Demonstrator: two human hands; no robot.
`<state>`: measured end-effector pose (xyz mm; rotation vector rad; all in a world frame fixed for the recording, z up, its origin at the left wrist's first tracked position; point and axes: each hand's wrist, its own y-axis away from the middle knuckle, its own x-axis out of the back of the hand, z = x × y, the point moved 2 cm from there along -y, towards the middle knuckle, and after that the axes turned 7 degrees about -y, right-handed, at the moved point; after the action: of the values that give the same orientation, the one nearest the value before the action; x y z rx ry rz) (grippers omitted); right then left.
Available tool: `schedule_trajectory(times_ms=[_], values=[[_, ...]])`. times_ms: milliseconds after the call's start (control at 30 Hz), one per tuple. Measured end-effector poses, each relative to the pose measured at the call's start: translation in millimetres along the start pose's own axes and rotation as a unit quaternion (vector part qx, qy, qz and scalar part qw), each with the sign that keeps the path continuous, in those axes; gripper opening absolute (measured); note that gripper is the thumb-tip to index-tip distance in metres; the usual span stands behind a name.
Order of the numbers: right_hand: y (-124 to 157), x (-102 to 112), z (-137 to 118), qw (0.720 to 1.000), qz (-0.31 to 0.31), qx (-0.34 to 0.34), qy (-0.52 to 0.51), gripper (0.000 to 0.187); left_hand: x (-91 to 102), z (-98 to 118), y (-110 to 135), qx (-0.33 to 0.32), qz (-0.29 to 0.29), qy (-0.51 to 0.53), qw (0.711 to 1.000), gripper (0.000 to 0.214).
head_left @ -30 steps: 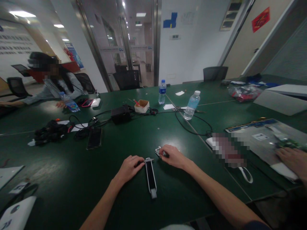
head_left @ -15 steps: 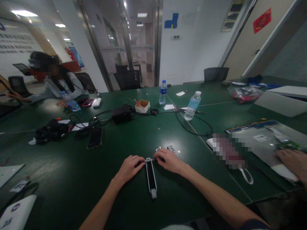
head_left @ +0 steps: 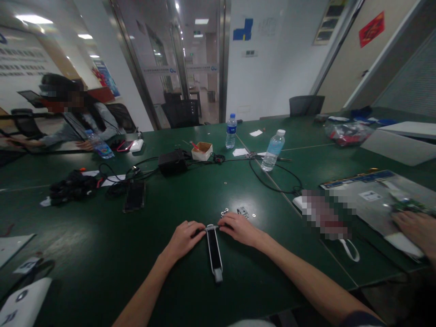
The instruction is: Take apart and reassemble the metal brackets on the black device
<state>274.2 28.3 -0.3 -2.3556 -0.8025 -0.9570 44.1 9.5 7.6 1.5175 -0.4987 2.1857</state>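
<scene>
A narrow black strip-shaped device (head_left: pixel 214 250) with silver ends lies lengthwise on the green table (head_left: pixel 102 254) in front of me. My left hand (head_left: pixel 185 237) rests with curled fingers pinched against the left side of its far end. My right hand (head_left: pixel 238 228) has its fingers bent and pressed to the right side of that same end. Just beyond my right hand lie several small silver metal parts (head_left: pixel 242 211), loose on the table.
A black phone (head_left: pixel 135 196), tangled cables (head_left: pixel 73 186), a black adapter (head_left: pixel 172 162), a small cardboard box (head_left: pixel 201 151) and two water bottles (head_left: pixel 273 150) lie farther out. Another person's hand (head_left: pixel 413 227) rests on a panel at right; a seated person (head_left: pixel 73 116) is at far left.
My right hand left the small metal parts and moved left to the far end of the black device. My left hand stayed put.
</scene>
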Motion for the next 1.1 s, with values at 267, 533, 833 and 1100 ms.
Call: schedule_trajectory(times_ms=[267,533,833,1100], values=[[0,-2,1,1.000,0.009,0.012,0.006,0.023,0.4,0,0,-0.006,0.004,0.003,1.000,0.030],[-1,-9,8,0.999,0.026,0.031,0.017,0.024,2.3,2,-1,-0.004,0.006,-0.006,1.000,0.030],[0,-10,10,0.999,0.039,0.018,0.005,0.021,2.5,2,-1,0.000,0.004,-0.006,1.000,0.028],[-1,-4,3,0.999,0.037,0.013,-0.017,0.018,2.5,2,-1,-0.006,-0.001,-0.012,1.000,0.029]])
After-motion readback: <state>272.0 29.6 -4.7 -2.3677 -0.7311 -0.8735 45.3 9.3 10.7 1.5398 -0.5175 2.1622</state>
